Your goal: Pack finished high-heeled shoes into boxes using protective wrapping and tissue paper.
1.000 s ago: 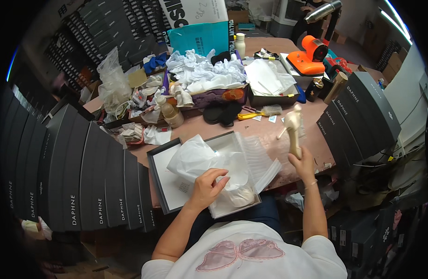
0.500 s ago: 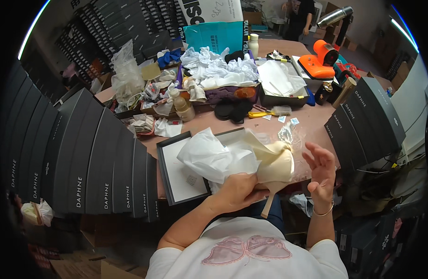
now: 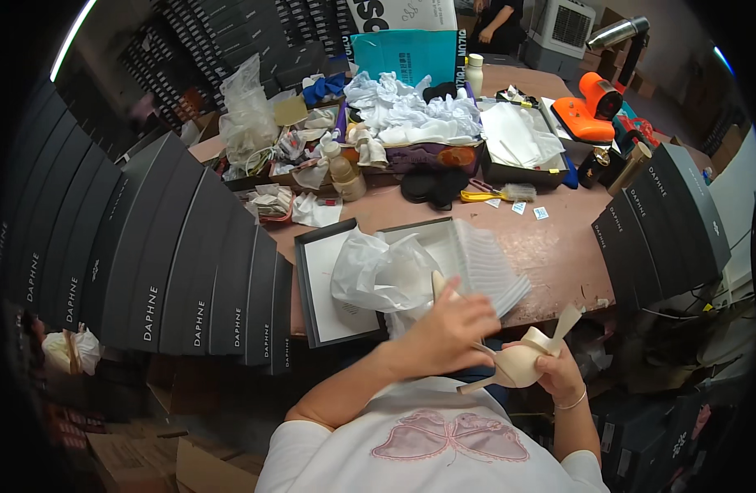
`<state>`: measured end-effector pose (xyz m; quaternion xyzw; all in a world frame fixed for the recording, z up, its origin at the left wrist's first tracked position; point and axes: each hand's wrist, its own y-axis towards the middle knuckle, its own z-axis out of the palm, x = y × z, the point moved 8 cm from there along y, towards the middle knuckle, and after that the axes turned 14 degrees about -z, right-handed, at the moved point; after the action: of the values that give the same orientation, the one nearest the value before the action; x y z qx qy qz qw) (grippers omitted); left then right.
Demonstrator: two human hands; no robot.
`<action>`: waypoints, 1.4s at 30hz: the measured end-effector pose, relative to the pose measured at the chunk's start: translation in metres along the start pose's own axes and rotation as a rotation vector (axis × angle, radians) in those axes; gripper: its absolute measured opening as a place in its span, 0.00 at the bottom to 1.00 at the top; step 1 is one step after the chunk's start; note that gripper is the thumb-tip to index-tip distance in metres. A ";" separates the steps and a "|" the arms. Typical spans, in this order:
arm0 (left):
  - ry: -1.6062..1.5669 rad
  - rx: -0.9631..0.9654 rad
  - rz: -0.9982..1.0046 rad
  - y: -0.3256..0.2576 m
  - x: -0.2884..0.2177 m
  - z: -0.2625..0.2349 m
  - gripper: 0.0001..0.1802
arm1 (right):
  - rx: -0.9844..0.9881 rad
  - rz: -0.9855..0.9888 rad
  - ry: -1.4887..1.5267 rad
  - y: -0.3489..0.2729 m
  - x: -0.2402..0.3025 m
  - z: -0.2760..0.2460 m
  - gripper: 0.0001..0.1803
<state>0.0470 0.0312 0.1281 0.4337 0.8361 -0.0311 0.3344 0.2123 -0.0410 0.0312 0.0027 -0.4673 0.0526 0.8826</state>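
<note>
A beige high-heeled shoe (image 3: 519,363) is held low in front of my body, just off the table's near edge. My right hand (image 3: 561,375) cups it from below and to the right. My left hand (image 3: 448,327) is closed on its upper part, with a beige strap sticking up past the fingers. Just beyond my hands an open dark shoe box (image 3: 309,278) lies on the pink table (image 3: 559,238). Crumpled white tissue paper (image 3: 378,267) spills out of the box, and a stack of white sheets (image 3: 489,263) lies on its right side.
Rows of dark grey shoe boxes stand on end at my left (image 3: 147,271) and right (image 3: 665,218). Trays of crumpled white paper (image 3: 411,115), a bottle (image 3: 474,72) and an orange tool (image 3: 587,115) crowd the table's far side. Another person (image 3: 497,16) sits at the back.
My right hand has brought the shoe down from upright on the table edge to in front of my body. My left hand has left the tissue paper in the box and taken hold of the shoe.
</note>
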 end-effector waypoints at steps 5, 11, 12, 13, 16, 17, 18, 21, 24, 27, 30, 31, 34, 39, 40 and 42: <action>0.391 -0.220 -0.327 0.019 0.123 -0.060 0.33 | -0.007 -0.061 0.072 -0.005 0.004 -0.010 0.32; 0.198 -0.131 -0.544 0.037 0.190 -0.067 0.14 | -0.035 -0.121 0.101 0.027 -0.007 0.035 0.33; 0.145 -0.265 -0.524 0.029 0.167 -0.089 0.11 | -0.001 -0.114 0.247 0.038 -0.014 0.041 0.31; 0.053 -0.357 -0.533 0.018 0.152 -0.101 0.11 | -0.010 -0.100 0.286 0.050 -0.017 0.052 0.31; -0.288 -0.553 -0.552 -0.010 0.120 -0.121 0.09 | -0.087 -0.097 0.385 0.084 -0.028 0.076 0.29; -0.270 -0.624 -0.592 -0.019 0.120 -0.131 0.09 | -0.126 -0.101 0.380 0.093 -0.032 0.083 0.29; -0.250 -0.693 -0.631 -0.029 0.123 -0.142 0.09 | -0.167 -0.105 0.376 0.099 -0.036 0.084 0.29; -0.166 -0.750 -0.684 -0.050 0.149 -0.149 0.11 | -0.285 -0.041 0.486 0.095 -0.053 0.062 0.30; -0.199 -0.637 -0.639 -0.042 0.143 -0.116 0.14 | -0.276 -0.005 0.604 0.085 -0.058 0.052 0.32; -0.320 -0.576 -0.576 -0.032 0.134 -0.093 0.15 | -0.257 -0.008 0.677 0.079 -0.057 0.051 0.33; -0.414 -0.610 -0.496 -0.028 0.103 -0.093 0.13 | -0.243 -0.010 0.671 0.081 -0.053 0.055 0.30; -0.371 -0.612 -0.491 -0.029 0.088 -0.095 0.12 | -0.248 -0.053 0.620 0.081 -0.047 0.059 0.30; -0.227 -0.661 -0.397 -0.035 0.044 -0.096 0.10 | -0.187 -0.180 0.490 0.081 -0.034 0.090 0.30; -0.165 -0.675 -0.055 -0.031 0.003 -0.050 0.16 | -0.095 -0.356 -0.070 0.078 -0.083 0.069 0.31; -0.192 -0.685 -0.114 -0.036 0.013 -0.046 0.15 | -0.103 -0.291 0.183 0.089 -0.071 0.073 0.30; -0.254 -0.703 -0.227 -0.043 0.035 -0.041 0.13 | -0.069 -0.252 0.657 0.101 -0.027 0.100 0.24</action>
<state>-0.0209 0.0429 0.1294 0.1900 0.7903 0.1672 0.5580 0.1052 0.0513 0.0608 0.0136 -0.1556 -0.0743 0.9849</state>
